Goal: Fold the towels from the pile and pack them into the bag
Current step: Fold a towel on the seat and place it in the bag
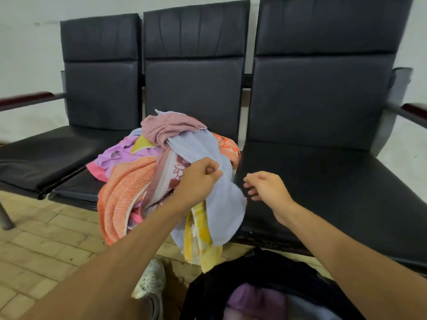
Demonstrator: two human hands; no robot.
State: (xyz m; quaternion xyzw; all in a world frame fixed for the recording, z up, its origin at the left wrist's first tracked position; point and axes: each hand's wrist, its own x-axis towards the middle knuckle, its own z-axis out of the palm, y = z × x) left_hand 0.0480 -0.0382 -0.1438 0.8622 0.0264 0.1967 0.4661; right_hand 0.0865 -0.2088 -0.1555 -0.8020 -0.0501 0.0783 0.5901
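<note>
A pile of towels (129, 181) in orange, pink, purple and yellow lies heaped on the middle seat of a black bench. A pale blue towel (221, 204) drapes over the pile's right side and hangs past the seat edge. My left hand (201, 175) grips this blue towel in a fist near its upper part. My right hand (265, 187) hovers just right of the towel's edge with fingers loosely curled, holding nothing that I can see. A black bag (231, 282) sits open on the floor below, with a purple towel (251, 303) inside.
The bench has three black padded seats; the right seat (323, 181) and the left seat (41, 155) are bare. Armrests (413, 112) stick out at both ends. A white shoe (152, 280) stands on the tiled floor beside the bag.
</note>
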